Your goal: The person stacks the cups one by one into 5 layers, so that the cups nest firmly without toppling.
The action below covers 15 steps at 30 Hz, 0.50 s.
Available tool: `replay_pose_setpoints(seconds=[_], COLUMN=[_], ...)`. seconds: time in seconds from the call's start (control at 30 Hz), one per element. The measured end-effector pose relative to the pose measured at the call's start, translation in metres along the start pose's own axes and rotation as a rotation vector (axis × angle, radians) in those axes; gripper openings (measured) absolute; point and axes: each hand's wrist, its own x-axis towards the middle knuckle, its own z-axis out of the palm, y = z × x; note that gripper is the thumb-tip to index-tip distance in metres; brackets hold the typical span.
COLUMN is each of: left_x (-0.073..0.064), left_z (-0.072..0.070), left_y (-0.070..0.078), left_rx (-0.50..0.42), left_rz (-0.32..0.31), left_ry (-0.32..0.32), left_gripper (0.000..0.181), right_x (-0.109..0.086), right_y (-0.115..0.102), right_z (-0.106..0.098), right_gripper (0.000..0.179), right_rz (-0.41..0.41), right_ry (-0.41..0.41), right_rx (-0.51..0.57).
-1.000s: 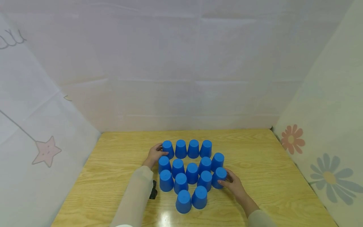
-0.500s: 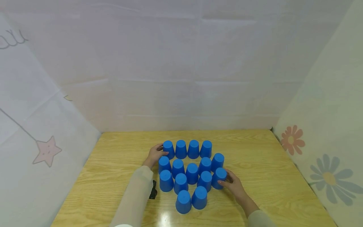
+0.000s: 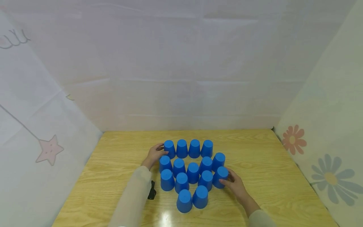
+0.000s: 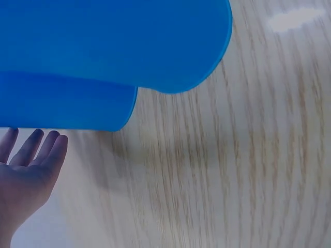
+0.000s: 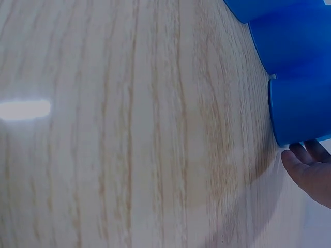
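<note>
Several blue cups stand upside down in uneven rows on a wooden table (image 3: pixel 113 176). My left hand (image 3: pixel 154 154) is at the outer side of the back-left cup (image 3: pixel 170 151), thumb toward the front. In the left wrist view, the fairly straight fingers (image 4: pixel 51 150) meet a blue cup's side. My right hand (image 3: pixel 236 185) rests against the outer side of the right-hand cup (image 3: pixel 220 179), thumb in front and the other fingers behind, partly hidden. In the right wrist view, its fingertips (image 5: pixel 292 157) lie close against a cup's lower edge.
A small black object (image 3: pixel 152 190) lies beside my left forearm. Two cups form the front row, the nearer-left one (image 3: pixel 184 201) closest to me. White cloth (image 3: pixel 193 78) hangs behind the table and along both sides.
The back-left cup has shifted very slightly right toward its neighbour. Both hands keep nearly the same place, and the whole head view has drifted a little.
</note>
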Motion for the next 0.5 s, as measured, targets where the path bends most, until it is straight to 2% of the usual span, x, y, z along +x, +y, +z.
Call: replay_pose_setpoints(seconds=[0.33,0.5], left_x=[-0.017,-0.025], left_z=[-0.026,-0.034], left_y=[-0.002,-0.003], left_rx=[-0.044,-0.089], left_rz=[0.054,0.068], left_ry=[-0.041,-0.063], left_gripper=[0.057,0.058], right_x=[-0.003,-0.002], right_y=[-0.006,-0.006], right_z=[-0.010,-0.017], right_gripper=[0.058,0.060], right_rz=[-0.003,0.003], right_ry=[0.010,-0.002], right_rx=[-0.010,-0.038])
